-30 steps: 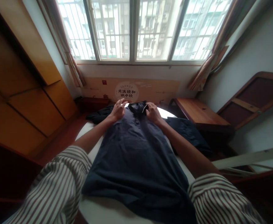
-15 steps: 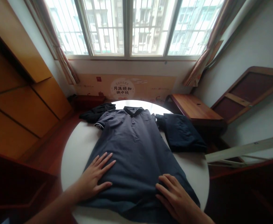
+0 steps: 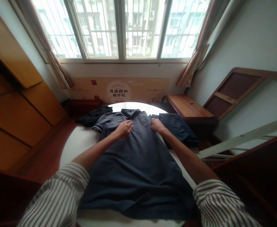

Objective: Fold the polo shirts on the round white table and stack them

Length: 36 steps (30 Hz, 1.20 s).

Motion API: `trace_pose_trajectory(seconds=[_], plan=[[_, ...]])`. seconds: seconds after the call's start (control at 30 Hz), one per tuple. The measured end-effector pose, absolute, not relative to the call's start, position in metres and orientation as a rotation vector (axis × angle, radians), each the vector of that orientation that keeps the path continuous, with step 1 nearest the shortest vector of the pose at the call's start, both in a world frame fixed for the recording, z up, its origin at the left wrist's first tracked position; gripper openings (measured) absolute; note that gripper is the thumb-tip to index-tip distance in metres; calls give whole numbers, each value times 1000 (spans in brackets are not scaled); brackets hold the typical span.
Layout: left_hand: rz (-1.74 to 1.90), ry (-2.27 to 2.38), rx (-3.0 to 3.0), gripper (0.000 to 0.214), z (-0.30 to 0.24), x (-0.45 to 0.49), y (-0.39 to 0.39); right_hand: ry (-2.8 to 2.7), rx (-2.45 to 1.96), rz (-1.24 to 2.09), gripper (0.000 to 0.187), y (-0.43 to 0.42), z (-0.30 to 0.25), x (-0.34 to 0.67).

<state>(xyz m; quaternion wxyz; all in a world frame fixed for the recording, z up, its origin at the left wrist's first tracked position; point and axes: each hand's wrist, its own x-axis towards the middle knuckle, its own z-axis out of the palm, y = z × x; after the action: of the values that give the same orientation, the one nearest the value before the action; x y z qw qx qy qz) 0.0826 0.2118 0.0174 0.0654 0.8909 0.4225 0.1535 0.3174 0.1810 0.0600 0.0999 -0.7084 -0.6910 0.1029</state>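
Note:
A dark navy polo shirt [image 3: 138, 157] lies face up and spread flat on a round white table [image 3: 79, 143], its collar pointing away from me. My left hand [image 3: 124, 128] rests on the chest just beside the button placket, fingers laid out on the cloth. Over at the shirt's right shoulder edge, my right hand [image 3: 156, 125] has its fingers curled onto the fabric. Both forearms stretch across the shirt, and my striped sleeves fill the bottom corners.
A folded dark garment [image 3: 179, 127] lies on the table's right side, and another crumpled dark garment [image 3: 93, 114] at the far left. Beyond are a printed cardboard panel [image 3: 119, 90], a wooden side table [image 3: 188, 107], wooden cabinets [image 3: 22, 110] on the left and a barred window.
Half a second ago both hands lay flat on the shirt's lower hem. They have since moved up to the chest and the right shoulder, near where they were a second ago.

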Motion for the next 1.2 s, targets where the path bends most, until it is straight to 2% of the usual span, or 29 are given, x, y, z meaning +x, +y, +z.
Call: trace_pose_trajectory(seconds=[0.13, 0.3, 0.47, 0.67, 0.9, 1.2], plan=[[215, 1544, 2487, 56, -2, 98, 260, -1940, -1995, 514, 36, 210, 44, 304], [217, 1601, 2450, 66, -20, 91, 282, -1726, -1950, 717, 48, 231, 29, 302], [264, 1607, 2462, 67, -25, 92, 285, -1523, -1984, 892, 23, 253, 29, 304], [280, 1621, 2475, 66, -25, 93, 282, -1479, -1928, 962, 21, 257, 35, 300], [287, 1625, 2495, 66, -27, 93, 282, -1495, -1879, 809, 18, 256, 46, 305], [285, 1623, 2476, 65, -25, 93, 281, -1449, -1826, 175, 28, 250, 103, 362]])
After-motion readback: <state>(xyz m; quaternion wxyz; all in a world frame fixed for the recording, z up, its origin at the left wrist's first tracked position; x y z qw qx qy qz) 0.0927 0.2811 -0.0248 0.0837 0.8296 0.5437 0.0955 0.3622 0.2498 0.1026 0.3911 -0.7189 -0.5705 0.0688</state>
